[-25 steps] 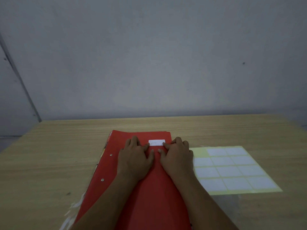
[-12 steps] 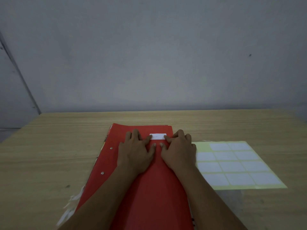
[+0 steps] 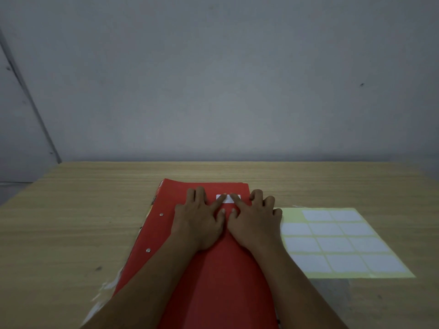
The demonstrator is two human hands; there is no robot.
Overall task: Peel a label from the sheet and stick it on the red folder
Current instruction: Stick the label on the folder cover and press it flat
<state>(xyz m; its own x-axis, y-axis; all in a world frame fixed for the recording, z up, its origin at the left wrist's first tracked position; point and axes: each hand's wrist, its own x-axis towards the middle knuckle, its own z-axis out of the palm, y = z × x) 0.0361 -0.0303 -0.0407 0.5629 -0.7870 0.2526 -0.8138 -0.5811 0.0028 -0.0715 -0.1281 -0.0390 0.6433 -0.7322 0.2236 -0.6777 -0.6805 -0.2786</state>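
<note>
Both hands lie flat and open on the red folder [image 3: 213,276], left hand [image 3: 198,224] and right hand [image 3: 255,225] gripping nothing, forefingers pressing the white label [image 3: 228,199] near its top edge. Uneven rubbing could trap a crease.

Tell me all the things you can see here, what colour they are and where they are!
Table: one, light wood, under everything.
Red folder: one, red, lying flat in the middle of the table.
Rivets: two, silver, along the folder's left edge.
Loose papers: a few edges, white, sticking out from under the folder's left side.
Label: one, white, on the folder near its far edge.
Label sheet: one, pale yellow backing with white labels, on the table right of the folder; its near-left top corner spot is bare.
Wall: grey, behind the table.
Left hand: flat on the folder, forefinger on the label.
Right hand: flat on the folder, forefinger on the label.
</note>
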